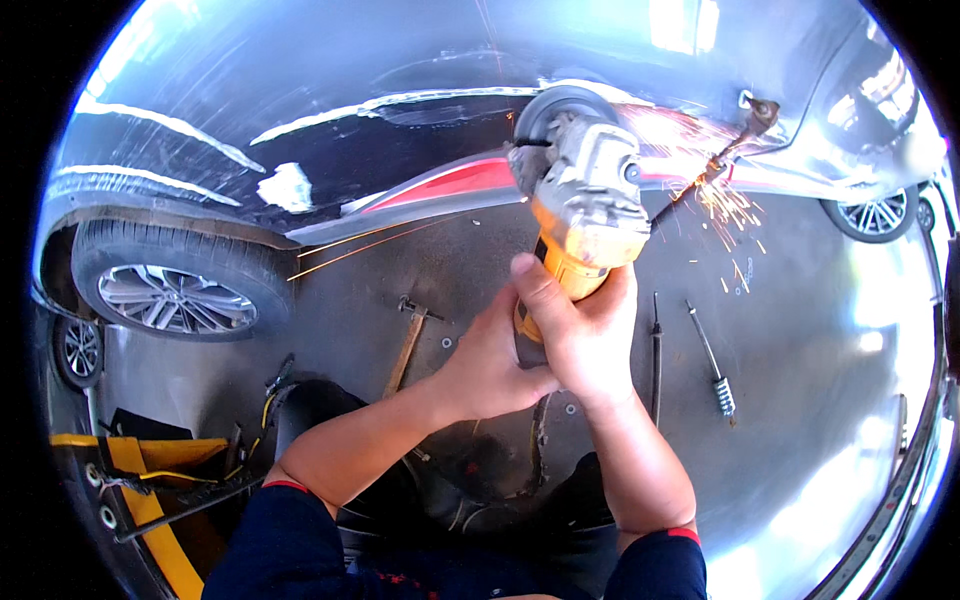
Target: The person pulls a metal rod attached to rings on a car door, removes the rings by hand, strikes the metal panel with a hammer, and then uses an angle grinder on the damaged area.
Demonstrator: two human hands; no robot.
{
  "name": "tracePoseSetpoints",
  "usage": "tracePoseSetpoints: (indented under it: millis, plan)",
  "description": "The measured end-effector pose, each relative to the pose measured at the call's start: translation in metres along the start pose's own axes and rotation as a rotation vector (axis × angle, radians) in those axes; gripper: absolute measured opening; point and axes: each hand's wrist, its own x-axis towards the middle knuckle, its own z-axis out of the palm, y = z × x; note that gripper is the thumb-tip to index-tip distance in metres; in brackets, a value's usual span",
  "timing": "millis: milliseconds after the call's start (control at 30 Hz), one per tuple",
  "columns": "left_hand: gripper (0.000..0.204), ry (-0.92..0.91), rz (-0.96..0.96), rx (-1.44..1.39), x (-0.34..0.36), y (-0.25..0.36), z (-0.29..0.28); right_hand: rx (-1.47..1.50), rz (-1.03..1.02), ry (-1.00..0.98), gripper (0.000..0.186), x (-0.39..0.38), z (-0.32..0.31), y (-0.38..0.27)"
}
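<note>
Through the head camera I look down past two bare forearms at a power grinder, yellow on its body and scuffed grey at its head (588,195). It sits at the upper centre of my view, in front of the lower side of a dark car body (400,55). Both hands are clenched around the grinder's yellow body: the right hand (590,335) wraps it from the right, its thumb laid across the top, and the left hand (490,360) closes on it from the left, lower down. The grinder's round disc (548,110) is up against the lower edge of the car body; the exact point of contact I cannot make out. Orange sparks (733,205) spray out to the right, and a few long streaks fly off to the left. Below the disc's left side runs a red strip (455,183), and pale white patches (287,188) mark the dark paint. A rusty metal piece (762,112) juts out from the car on the right.

A car wheel (180,285) with silver spokes stands on the left, another far to the right. On the grey floor (800,330) I see a hammer (407,350) with a wooden handle left of the hands, and to their right a dark rod (656,365) and a thin rod with a coil spring (715,365). A yellow frame (150,470) stands at lower left
</note>
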Motion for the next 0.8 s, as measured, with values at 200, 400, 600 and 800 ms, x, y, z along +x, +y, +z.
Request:
tracePoseSetpoints:
  millis: [200,400,600,800]
  plan:
    - [0.088,-0.026,0.077,-0.041,-0.007,-0.019,0.007,-0.024,-0.115,-0.092,0.057,-0.012,0.003,0.008]
    - [0.097,-0.037,0.029,-0.091,-0.005,-0.019,0.002,0.051,-0.074,-0.078,0.060,-0.006,0.002,0.003]
    - [0.095,-0.045,-0.071,-0.138,-0.002,-0.004,-0.005,0.150,-0.059,-0.053,0.056,0.000,0.008,-0.003]
    - [0.088,0.035,0.027,-0.077,-0.005,-0.005,-0.004,-0.024,-0.098,-0.164,0.053,-0.001,0.009,0.000]
